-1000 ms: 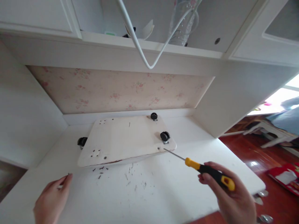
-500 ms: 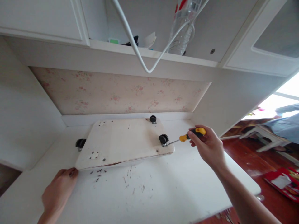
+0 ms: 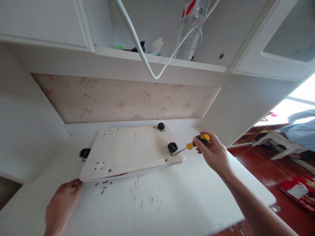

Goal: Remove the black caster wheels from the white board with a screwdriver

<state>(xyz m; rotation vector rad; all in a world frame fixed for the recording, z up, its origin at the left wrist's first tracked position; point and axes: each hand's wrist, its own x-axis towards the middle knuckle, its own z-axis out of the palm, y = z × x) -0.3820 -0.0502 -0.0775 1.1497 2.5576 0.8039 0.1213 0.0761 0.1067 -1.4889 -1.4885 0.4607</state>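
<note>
A white board (image 3: 133, 147) with rounded corners lies on the white desktop (image 3: 187, 196). My right hand (image 3: 214, 154) is closed round the yellow and black handle of a screwdriver (image 3: 198, 141). Its shaft reaches left to the metal plate of a black caster wheel (image 3: 172, 147) at the board's near right corner. Another caster wheel (image 3: 160, 126) stands at the far right corner. A third caster (image 3: 85, 153) lies beside the board's left edge. My left hand (image 3: 62, 203) grips the near left corner, fingertips against the edge. Several dark screws (image 3: 104, 186) lie just in front.
Above hangs a white cable (image 3: 155, 77) before a shelf (image 3: 157, 60) holding a plastic bottle (image 3: 188, 36). Cabinet sides flank the desktop. On the red floor at right are a red tray (image 3: 299, 193) and a white stool (image 3: 273, 141), with a person in blue clothing (image 3: 302, 131) nearby.
My right hand and the screwdriver handle have shifted slightly left and the handle has turned a little. The left hand's fingers have opened slightly at the corner. The board stays put.
</note>
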